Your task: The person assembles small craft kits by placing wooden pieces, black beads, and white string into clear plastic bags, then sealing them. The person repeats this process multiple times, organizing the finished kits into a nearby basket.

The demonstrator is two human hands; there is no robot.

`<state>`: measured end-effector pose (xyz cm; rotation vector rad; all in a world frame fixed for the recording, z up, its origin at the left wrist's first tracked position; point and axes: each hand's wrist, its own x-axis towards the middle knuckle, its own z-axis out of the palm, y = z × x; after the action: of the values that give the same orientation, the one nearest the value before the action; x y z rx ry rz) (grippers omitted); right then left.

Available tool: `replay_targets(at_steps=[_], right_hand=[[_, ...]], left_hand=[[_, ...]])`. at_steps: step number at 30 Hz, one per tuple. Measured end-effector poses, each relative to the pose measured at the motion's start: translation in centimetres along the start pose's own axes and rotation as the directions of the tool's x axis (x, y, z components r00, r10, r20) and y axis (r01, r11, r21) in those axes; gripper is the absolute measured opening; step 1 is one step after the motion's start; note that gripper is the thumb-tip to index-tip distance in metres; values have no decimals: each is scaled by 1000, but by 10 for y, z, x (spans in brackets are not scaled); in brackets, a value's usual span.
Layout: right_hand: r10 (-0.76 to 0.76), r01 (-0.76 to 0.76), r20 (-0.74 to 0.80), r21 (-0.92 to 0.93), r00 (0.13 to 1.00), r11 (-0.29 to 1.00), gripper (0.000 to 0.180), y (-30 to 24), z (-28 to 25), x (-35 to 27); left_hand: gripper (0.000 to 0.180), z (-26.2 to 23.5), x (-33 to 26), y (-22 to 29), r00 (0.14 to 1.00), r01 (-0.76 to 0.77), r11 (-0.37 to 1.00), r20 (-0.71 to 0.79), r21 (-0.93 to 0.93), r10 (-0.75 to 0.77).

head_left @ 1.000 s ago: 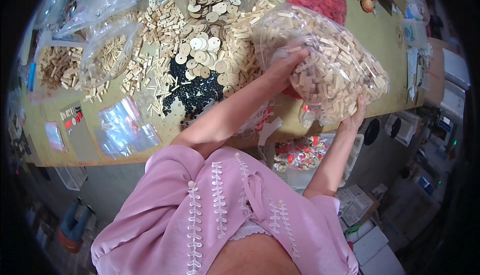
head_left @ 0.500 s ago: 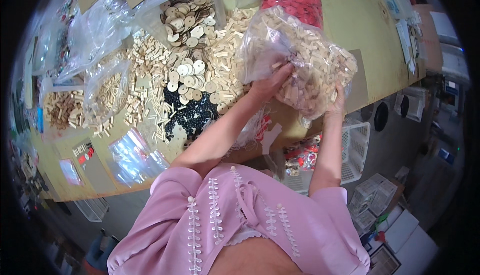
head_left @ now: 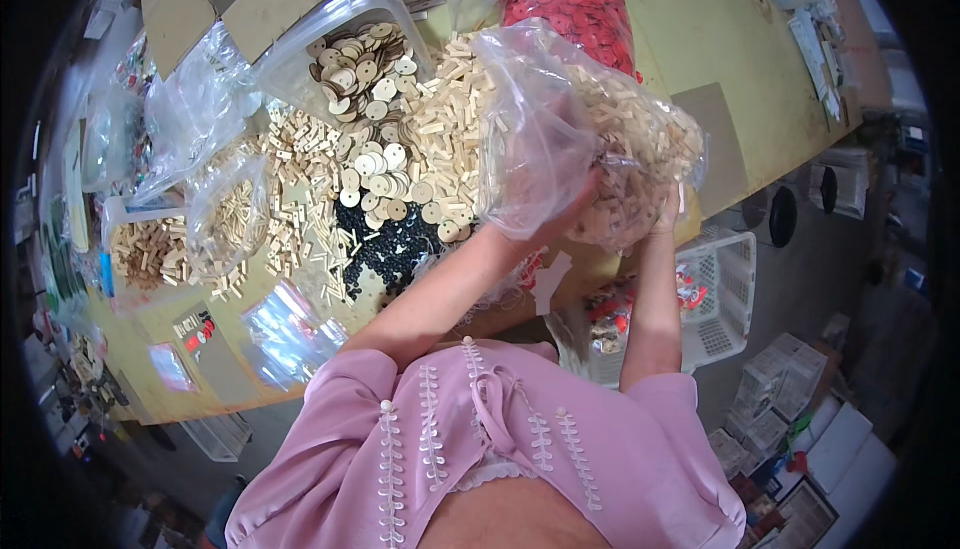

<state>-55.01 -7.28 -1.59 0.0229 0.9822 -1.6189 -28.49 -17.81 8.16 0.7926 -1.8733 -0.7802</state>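
Loose plastic (head_left: pixel 522 134) has shifted over the left hand (head_left: pixel 577 195), while the right hand (head_left: pixel 666 213) supports the right side of the wood-filled bag (head_left: pixel 645 144) above the bench's (head_left: pixel 770 134) near edge, probably for its weight, both grips unclear.

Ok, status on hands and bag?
Left hand at loose end of clear plastic bag, grip unclear. Right hand against its right side. Small wooden blocks inside. Loose film partly veils left hand.

right hand (head_left: pixel 667 211) holds bag (head_left: pixel 640 134) (clear)
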Motion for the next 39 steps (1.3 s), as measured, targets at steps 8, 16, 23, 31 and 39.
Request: replay_targets(at_steps=[8,16,23,31,39], right_hand=[[10,-54,194,224,981,973,72,31,18,3],[51,-60,60,152,997,987,69,19,64,24],[-110,110,-6,96,994,989,67,-95,84,143],[-373,354,-199,-125,906,927,41,-129,37,121],[-411,408,32,-220,911,886,27,-28,10,-28]], left_hand=[[48,9,7,22,994,-90,984,55,-153,99],[34,12,67,81,968,234,335,188,-913,-165],[26,64,219,63,981,-151,822,-189,-550,53],[32,148,235,-79,769,432,519,0,-738,-639],[20,136,197,-133,604,569,139,297,-810,-739]])
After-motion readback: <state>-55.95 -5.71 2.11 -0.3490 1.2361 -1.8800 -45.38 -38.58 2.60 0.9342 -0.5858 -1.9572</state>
